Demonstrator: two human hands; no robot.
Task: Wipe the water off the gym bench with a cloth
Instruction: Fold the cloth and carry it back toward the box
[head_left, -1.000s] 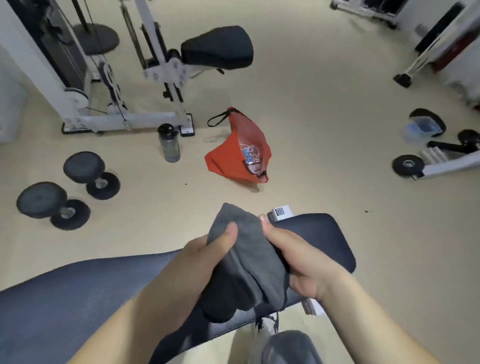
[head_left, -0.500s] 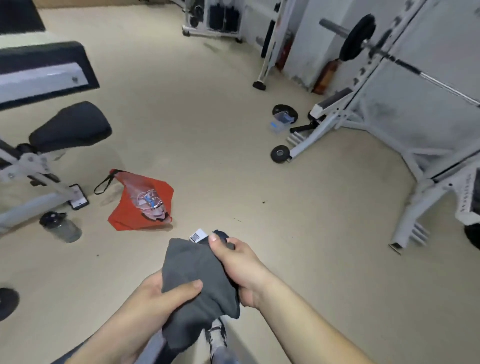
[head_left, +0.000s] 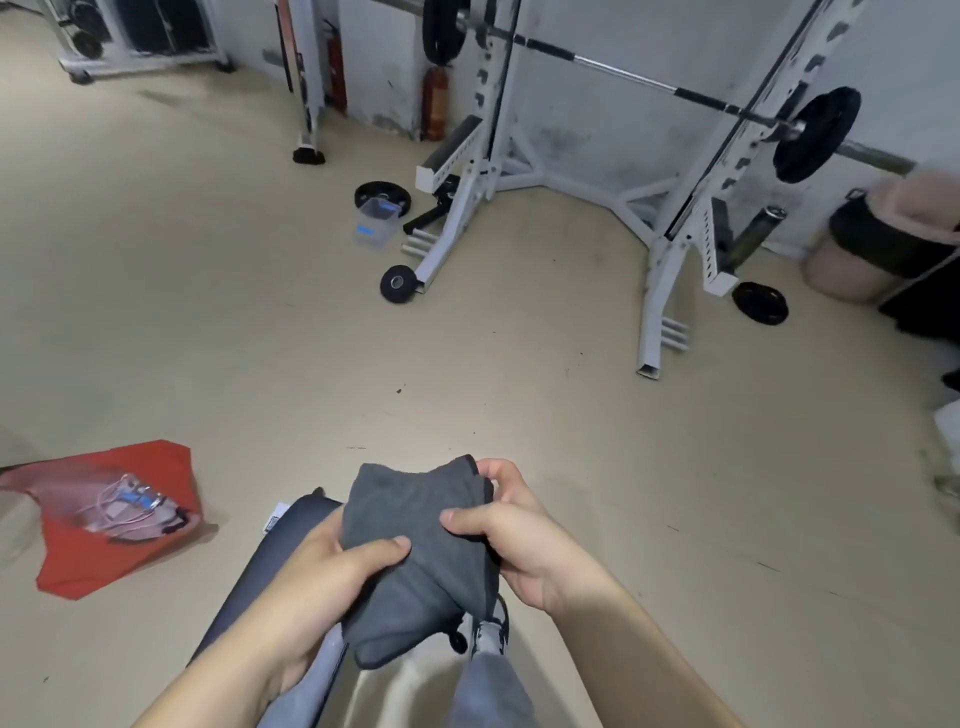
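Gym floor, dark counter (head_left: 270, 571) lower left. Left grip (head_left: 332, 571) and right grip (head_left: 524, 545) both pinch cloth (head_left: 415, 519) near its end. Best to fold it flat, then wipe lengthwise.

One wide-angle camera, worn on the head, looks forward and steeply down along the person's forearms. The white rack (head_left: 655, 312) stands at the far side of the view, against the wall (head_left: 597, 104), and the lens bows its uprights. On the near side of the rack, close under the camera, the left hand (head_left: 322, 577) and right hand (head_left: 519, 540) grip the cloth (head_left: 415, 545). The worktop (head_left: 265, 571) enters from the bottom edge, nearer than the rack and to its left, with only its end showing.
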